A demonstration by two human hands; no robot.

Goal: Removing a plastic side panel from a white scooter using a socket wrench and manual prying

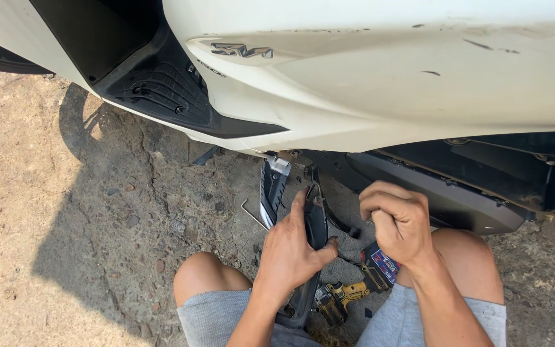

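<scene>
The left hand [293, 247] wraps a long black plastic panel [316, 222], thumb stretched up along its near edge and fingers curled round the far side; the panel runs upright from between the knees, past the palm, to just above the thumb tip. The right hand [398, 222] is balled into a fist just right of the panel's top, apart from it; whether it pinches anything I cannot tell. Below that fist, between the legs, lies a yellow drill [345, 297]. A folded footrest [273, 186] hangs just beyond the left thumb, under the white scooter [380, 83].
</scene>
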